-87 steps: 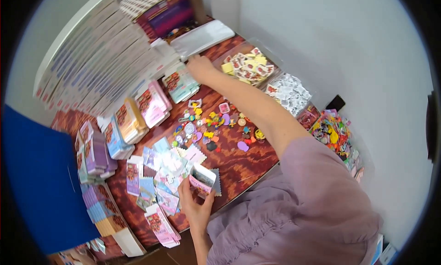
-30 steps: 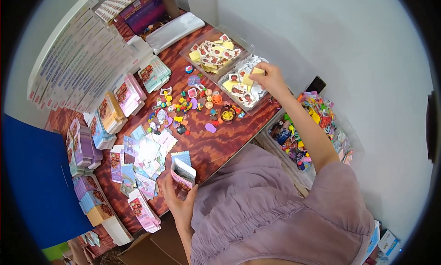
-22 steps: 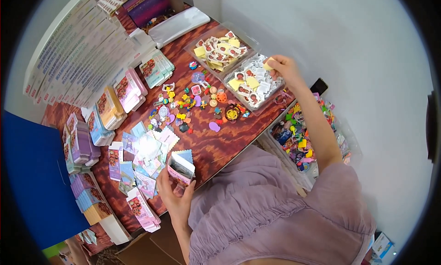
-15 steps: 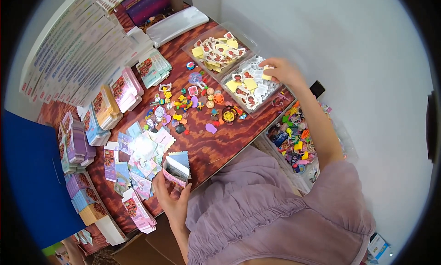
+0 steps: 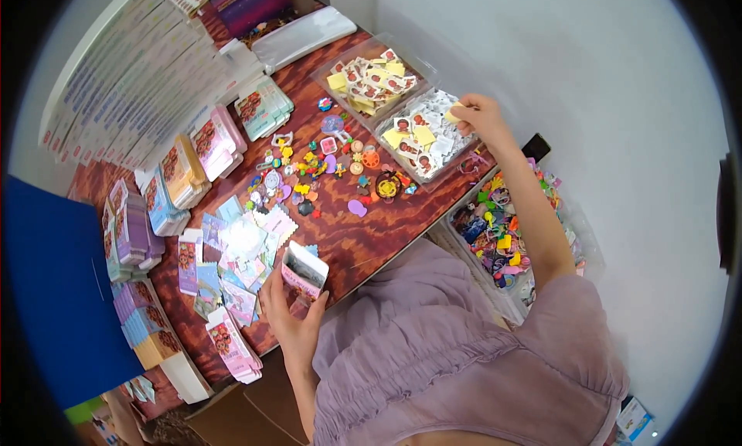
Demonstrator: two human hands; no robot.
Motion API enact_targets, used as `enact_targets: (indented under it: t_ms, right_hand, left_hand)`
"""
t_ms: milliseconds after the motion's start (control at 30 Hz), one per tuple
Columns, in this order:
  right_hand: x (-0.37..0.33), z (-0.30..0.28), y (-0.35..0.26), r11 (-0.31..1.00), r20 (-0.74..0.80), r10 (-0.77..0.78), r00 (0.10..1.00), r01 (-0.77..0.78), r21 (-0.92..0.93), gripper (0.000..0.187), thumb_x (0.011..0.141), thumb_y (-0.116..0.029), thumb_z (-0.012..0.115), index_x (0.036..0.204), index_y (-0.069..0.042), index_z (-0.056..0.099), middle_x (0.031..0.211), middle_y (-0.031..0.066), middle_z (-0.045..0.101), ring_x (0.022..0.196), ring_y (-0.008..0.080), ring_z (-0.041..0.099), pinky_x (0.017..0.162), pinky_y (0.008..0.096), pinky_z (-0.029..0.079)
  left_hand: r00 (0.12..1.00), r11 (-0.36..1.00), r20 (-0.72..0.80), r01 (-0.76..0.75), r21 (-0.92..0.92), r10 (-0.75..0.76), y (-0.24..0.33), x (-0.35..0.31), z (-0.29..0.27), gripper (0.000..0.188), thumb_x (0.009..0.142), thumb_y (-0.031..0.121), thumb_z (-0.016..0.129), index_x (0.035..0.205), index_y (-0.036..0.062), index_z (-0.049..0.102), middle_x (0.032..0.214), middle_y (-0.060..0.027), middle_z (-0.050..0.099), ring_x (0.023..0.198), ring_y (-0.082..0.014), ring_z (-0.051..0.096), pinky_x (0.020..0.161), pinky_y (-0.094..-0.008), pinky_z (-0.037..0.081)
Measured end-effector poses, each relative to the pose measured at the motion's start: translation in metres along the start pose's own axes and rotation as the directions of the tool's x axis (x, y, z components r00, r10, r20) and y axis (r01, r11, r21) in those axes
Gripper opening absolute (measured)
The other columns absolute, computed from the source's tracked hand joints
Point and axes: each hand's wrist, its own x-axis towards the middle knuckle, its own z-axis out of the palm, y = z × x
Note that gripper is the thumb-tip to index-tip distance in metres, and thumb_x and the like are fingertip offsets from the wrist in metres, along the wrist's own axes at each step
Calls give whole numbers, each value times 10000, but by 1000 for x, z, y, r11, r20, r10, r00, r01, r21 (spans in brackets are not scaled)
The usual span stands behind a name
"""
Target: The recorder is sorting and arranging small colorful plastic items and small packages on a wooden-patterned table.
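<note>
My left hand is closed round a small pink box with its top end open, held upright at the table's near edge. Something greyish shows inside the box. Over the far right of the table, my right hand pinches a pale yellow paper slip. Below that hand stands a clear plastic tray holding white packets and several picture slips. A second clear tray beside it is filled with yellow and picture slips. Decorated cards lie heaped left of the pink box.
Small coloured trinkets are scattered mid-table. Stacks of folded boxes line the left side, with a pink stack near the front. A bin of toys stands at the right, below the table edge. Clear bags lie at the back.
My right hand has risen slightly from the white packets with the yellow slip in its fingers. My left hand has shifted the pink box a little up and to the right.
</note>
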Motion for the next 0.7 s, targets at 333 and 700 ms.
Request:
enact_targets:
  t_ms: [333, 700]
  right_hand:
    - [-149, 132, -111, 977, 617, -208, 759, 186, 99, 155, 846, -63, 702, 978, -33, 627, 770, 1, 628, 613, 55, 570, 526, 231, 442]
    - [-183, 190, -109, 829, 683, -389, 618, 558, -33, 220, 839, -65, 668, 1052, -21, 632, 919, 113, 664, 773, 246, 653, 664, 331, 494]
  left_hand:
    - [986, 987, -33, -160, 31, 161, 3, 3, 19, 636, 710, 75, 802, 1266, 17, 498, 1203, -166, 529, 1057, -332, 581, 860, -387, 503]
    - [972, 988, -181, -144, 65, 153, -18, -19, 19, 697, 708, 89, 816, 1298, 10, 454, 1237, -177, 510, 1064, -343, 586, 849, -398, 518]
